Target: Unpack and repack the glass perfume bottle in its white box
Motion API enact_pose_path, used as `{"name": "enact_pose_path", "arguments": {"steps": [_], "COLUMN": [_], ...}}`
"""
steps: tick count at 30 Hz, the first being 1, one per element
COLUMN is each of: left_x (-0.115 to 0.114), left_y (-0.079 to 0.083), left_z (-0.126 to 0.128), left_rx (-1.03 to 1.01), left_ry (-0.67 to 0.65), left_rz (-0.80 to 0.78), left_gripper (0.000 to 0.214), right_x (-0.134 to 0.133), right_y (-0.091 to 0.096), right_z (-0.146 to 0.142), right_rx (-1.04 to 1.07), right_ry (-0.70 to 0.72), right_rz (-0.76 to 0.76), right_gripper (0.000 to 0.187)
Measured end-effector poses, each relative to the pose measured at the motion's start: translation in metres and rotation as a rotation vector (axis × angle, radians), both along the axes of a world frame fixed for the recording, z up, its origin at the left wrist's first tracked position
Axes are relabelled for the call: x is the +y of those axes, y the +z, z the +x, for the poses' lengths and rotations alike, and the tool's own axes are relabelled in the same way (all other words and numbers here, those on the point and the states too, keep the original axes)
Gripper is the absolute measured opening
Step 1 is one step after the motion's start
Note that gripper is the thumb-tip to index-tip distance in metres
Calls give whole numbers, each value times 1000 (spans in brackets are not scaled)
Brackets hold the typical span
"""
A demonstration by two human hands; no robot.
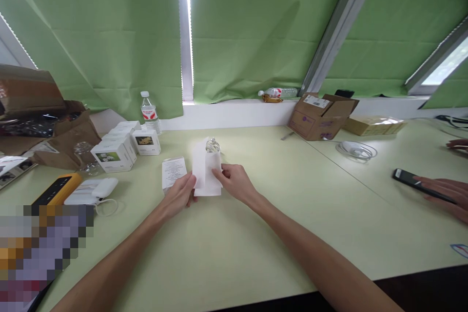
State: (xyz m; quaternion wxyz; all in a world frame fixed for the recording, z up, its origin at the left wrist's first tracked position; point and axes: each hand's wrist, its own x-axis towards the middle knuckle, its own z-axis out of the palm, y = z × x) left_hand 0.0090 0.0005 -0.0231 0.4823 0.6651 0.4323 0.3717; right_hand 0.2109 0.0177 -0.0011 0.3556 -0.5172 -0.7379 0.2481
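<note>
Between both hands is a folded piece of white paper or thin card, held upright above the table. Crumpled silvery foil shows at its upper right; whether it sits inside or behind the paper, I cannot tell. My left hand pinches the left edge, thumb in front. My right hand grips the right side, with its thumb on the front face. Just behind my left hand lies a white box with small printed text, its near edge partly covered.
White picture boxes and an upright water bottle stand at left, near a white case and a yellow-black object. Behind right are a cardboard box and a coiled cable. Another person's hand touches a phone.
</note>
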Motion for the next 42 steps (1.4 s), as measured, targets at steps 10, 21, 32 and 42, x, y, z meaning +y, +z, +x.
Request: {"name": "enact_pose_path", "arguments": {"steps": [10,21,32,42], "left_x": [1,1,1,1], "left_y": [0,2,3,4], "left_z": [6,6,5,6], "left_rx": [35,18,62,41], "left_ry": [149,123,96,109], "left_rz": [-47,-52,-22,-44], "left_gripper": [51,50,45,46], "right_x": [-1,-1,-1,-1], "right_y": [3,1,0,-1], "right_z": [1,1,2,0], "right_rx": [-55,-72,-84,-64], "right_ry": [10,20,30,31], "right_rz": [34,47,46,11], "right_gripper": [43,42,45,47]}}
